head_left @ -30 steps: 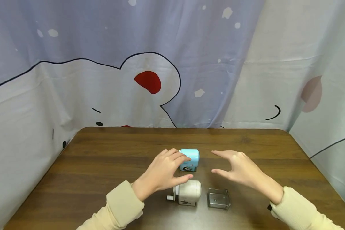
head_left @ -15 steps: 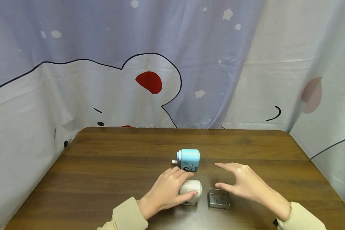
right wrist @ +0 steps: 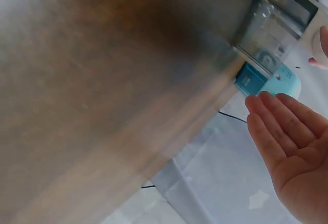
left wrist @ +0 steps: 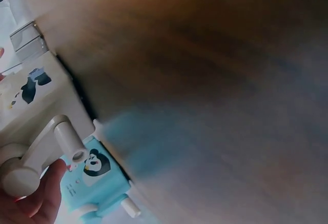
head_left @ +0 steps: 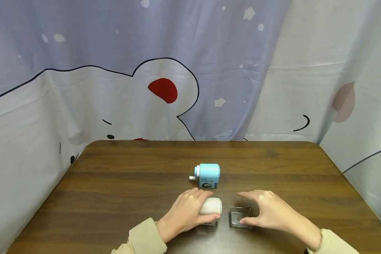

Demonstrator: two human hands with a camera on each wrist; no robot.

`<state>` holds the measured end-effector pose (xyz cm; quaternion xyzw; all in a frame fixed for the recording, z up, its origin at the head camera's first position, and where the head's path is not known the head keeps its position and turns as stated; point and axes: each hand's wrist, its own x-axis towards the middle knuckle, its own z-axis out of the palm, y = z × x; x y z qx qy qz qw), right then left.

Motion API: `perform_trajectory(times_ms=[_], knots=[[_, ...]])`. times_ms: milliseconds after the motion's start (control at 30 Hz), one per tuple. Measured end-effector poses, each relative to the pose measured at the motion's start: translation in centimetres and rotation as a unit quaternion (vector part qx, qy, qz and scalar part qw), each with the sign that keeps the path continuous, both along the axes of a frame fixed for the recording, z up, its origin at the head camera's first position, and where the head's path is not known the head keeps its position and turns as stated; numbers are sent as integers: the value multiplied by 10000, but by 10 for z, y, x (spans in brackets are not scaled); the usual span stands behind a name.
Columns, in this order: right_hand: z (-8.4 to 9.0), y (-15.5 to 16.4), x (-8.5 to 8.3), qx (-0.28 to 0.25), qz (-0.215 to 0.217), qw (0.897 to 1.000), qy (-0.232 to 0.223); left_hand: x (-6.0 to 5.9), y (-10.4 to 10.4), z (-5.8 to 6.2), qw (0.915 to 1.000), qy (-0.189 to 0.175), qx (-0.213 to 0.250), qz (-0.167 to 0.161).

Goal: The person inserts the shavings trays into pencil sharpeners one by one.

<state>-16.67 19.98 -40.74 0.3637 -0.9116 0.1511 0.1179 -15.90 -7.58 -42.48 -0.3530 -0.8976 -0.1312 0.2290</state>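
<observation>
Both hands worked close to the near edge of the surface [head_left: 114, 169]. From the head view, the left hand [head_left: 185, 213] lay curled over the white sharpener [head_left: 211, 207], fingers on top and thumb low on its front. Just beside it to the right stood the clear drawer [head_left: 239, 216]; the right hand [head_left: 266, 211] arched over it, fingers spread and relaxed, thumb tip at its near side. A blue sharpener [head_left: 207, 174] sat farther toward the middle, apart from both.

From the left wrist, a fingertip [left wrist: 51, 180] touched the white sharpener's crank [left wrist: 38, 152], the blue one behind it.

From the right wrist, the palm was open, fingers [right wrist: 279, 124] straight, near the clear drawer [right wrist: 269, 32] but gripping nothing.
</observation>
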Motion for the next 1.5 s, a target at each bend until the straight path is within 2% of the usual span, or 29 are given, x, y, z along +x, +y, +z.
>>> perform_trajectory(times_ms=[300, 467, 767, 1033, 1500], knots=[[-7, 4, 9, 153, 95, 9996, -222, 1, 0, -3, 9998, -124, 94, -102], [-10, 7, 9, 208, 105, 9994, -258, 2, 1, -2, 9999, -48, 65, -101], [-14, 7, 9, 34, 168, 9990, -401, 3, 1, -1, 9999, -61, -41, -82], [-12, -3, 8, -140, 153, 9987, -460, 2, 0, -2, 9999, 17, -60, -140], [-9, -15, 8, -76, 158, 9987, -481, 2, 2, -1, 9996, -198, -176, -121]])
